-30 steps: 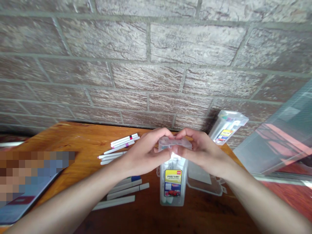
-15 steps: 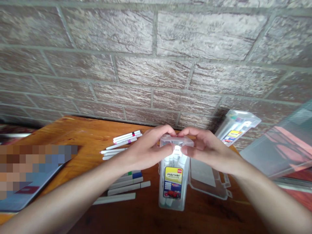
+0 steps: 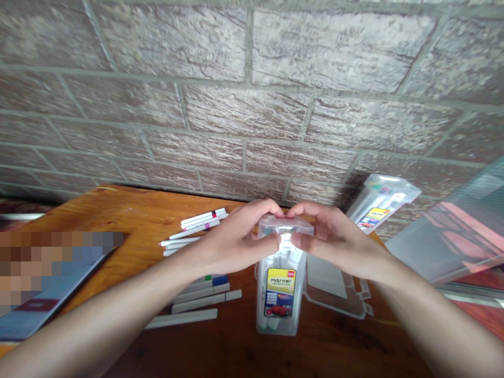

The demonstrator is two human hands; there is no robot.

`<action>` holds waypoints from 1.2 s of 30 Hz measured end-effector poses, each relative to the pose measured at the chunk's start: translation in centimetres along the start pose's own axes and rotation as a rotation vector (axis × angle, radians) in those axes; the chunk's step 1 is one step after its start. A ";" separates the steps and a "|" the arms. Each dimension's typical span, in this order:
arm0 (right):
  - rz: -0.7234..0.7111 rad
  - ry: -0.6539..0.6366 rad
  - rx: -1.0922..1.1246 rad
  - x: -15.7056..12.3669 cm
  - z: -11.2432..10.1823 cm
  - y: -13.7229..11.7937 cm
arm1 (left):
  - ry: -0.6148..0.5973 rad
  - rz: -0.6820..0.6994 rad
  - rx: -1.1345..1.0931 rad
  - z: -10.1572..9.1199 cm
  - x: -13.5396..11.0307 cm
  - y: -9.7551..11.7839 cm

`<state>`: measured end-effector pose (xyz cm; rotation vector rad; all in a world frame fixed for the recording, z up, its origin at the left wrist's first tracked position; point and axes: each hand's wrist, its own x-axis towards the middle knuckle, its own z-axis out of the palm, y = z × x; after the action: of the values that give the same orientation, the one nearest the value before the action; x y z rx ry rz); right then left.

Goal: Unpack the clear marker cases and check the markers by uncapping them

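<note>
A clear plastic marker case (image 3: 281, 310) with a yellow and blue label stands upright in front of me, white markers showing through its wall. My left hand (image 3: 246, 236) grips the left side of its top, thumb on the front clasp and fingers behind the lid. From the right, my right hand (image 3: 333, 241) holds the lid the same way, its thumb close beside the other. The lid looks closed under my fingers. Left of the case, several loose white markers (image 3: 207, 302) lie on the wooden table (image 3: 134, 210), some partly hidden by my left forearm.
A second marker case (image 3: 374, 205) stands tilted at the back right by the brick wall (image 3: 220, 113). An open clear plastic case (image 3: 334, 294) lies right of the held one. A translucent panel (image 3: 444, 231) is at far right, a flat blue-grey item (image 3: 51, 310) at left.
Both hands keep their grip on the marker case, thumbs still at the clasp. The view has shifted very slightly; nothing else visibly moves.
</note>
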<state>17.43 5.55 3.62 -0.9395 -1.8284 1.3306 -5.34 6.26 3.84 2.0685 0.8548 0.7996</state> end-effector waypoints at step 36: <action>0.038 -0.059 -0.045 -0.4 -0.3 -0.6 | -0.025 0.002 0.037 -0.1 -0.2 0.3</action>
<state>17.75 5.25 4.24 -0.9728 -1.9002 1.3587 -5.44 6.04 4.13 2.1082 0.8596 0.7622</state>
